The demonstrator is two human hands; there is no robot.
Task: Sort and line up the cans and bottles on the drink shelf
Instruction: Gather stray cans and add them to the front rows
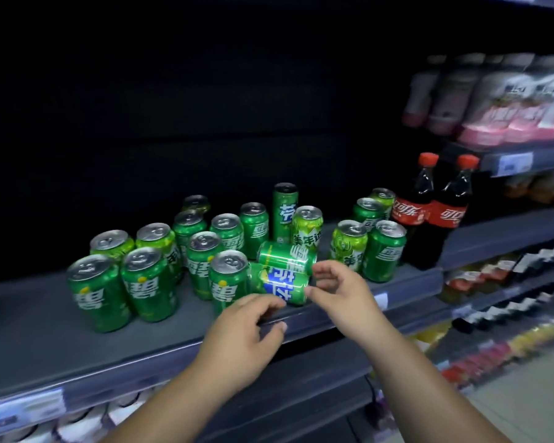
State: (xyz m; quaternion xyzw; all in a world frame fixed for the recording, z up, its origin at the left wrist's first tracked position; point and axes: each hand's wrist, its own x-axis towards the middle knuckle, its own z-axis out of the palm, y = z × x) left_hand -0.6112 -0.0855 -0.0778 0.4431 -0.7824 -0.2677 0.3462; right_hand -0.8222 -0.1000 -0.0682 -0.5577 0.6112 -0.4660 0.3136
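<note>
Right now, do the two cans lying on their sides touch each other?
Touching. The head view shows the rear lying can pressed against the front lying can, with no gap.

Left hand (247, 334): palm down, fingers loosely curled, gripping nothing.
Right hand (339, 289): just ahead of the left, thumb and fingers parted.
Forearms (179, 394): both bare, stretched forward.

Cans (202, 254) left of bottles (442, 215), perhaps touching
</note>
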